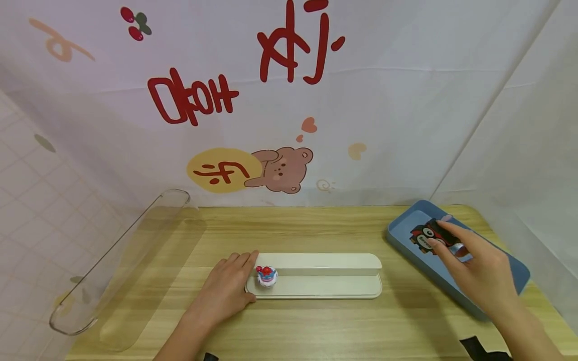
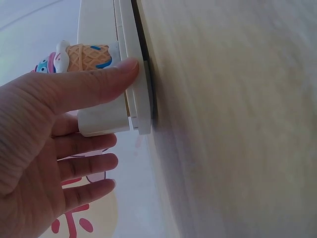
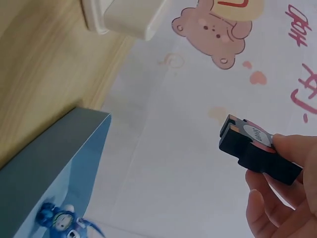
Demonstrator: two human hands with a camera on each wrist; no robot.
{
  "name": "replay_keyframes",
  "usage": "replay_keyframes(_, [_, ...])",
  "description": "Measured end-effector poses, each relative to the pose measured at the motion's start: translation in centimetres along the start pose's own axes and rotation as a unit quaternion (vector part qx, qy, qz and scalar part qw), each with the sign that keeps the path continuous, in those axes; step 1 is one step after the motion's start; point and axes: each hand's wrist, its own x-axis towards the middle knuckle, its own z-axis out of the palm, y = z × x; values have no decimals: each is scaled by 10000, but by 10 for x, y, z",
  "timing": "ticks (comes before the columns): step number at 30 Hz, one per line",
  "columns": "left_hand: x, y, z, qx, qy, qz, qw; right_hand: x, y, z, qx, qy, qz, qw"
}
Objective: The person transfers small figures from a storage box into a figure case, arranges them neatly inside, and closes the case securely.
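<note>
My left hand (image 1: 229,287) holds the left end of a cream-white stand (image 1: 316,285); in the left wrist view the thumb of the left hand (image 2: 74,119) presses its base edge. An ice-cream cone figure (image 1: 267,276) stands at that end, its waffle cone (image 2: 89,57) seen close up behind the thumb. Above the blue tray (image 1: 433,273), my right hand (image 1: 480,268) pinches a flat black and red figure (image 1: 422,237) with a white label. The right wrist view shows the right hand (image 3: 287,183) gripping this dark piece (image 3: 257,148) between thumb and fingers.
A clear, long plastic cover or box (image 1: 135,271) lies at the left. Inside the blue tray, a small blue figure (image 3: 64,220) shows in the right wrist view. A printed white cloth (image 1: 384,100) hangs behind the wooden table (image 1: 293,331).
</note>
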Motion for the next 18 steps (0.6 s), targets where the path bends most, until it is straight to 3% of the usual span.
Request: replay_keyframes(18, [0,1,-1,-37,63,0,10000,12,-31,23,536,-88,-121,9984])
